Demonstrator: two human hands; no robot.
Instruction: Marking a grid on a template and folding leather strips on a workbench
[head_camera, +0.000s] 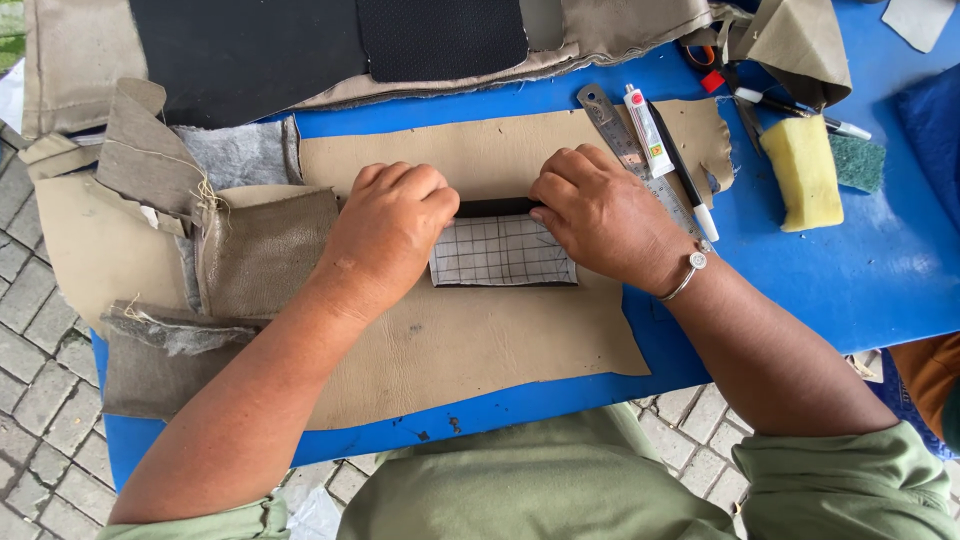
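Observation:
My left hand (392, 222) and my right hand (598, 215) press down on the two ends of a small folded piece (503, 250), white with a grid of lines on its face and a black strip along its top edge. The fingers of both hands curl over that black edge. The piece lies on a large tan leather sheet (470, 340) spread over the blue table (860, 280). A metal bangle (688, 272) circles my right wrist.
A steel ruler (625, 145), a glue tube (648, 130) and a pen (685, 175) lie just right of my right hand. A yellow-and-green sponge (812, 170), scissors (715, 62) and another pen (800, 108) sit further right. Leather scraps and black pieces (250, 50) pile up left and behind.

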